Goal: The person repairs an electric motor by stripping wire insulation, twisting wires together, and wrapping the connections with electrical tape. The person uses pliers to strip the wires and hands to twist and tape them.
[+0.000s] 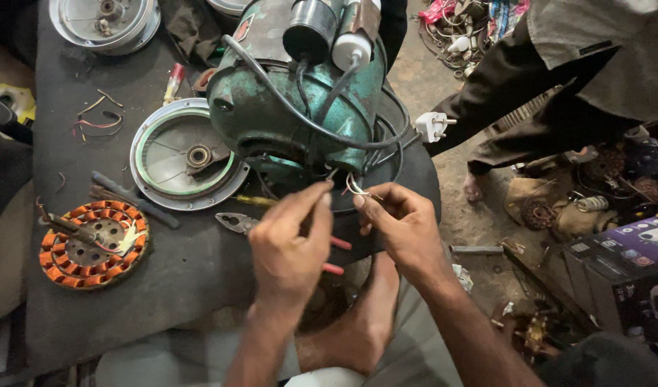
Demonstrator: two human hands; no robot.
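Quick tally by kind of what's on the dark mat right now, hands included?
Hands on the thin wires: 2, left hand, right hand
Green motor: 1
Round metal covers: 2
Copper-wound stator: 1
Pliers: 1
Total: 7

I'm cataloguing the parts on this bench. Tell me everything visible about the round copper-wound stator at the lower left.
The stator is a flat ring lying face up on the dark mat. Orange-copper coils are wound around its rim in separate segments, around a grey metal core plate pierced with small holes. A dark rod-shaped tool lies across its upper left, and a pale scrap with thin wire ends sits on its right side. Neither hand touches it.
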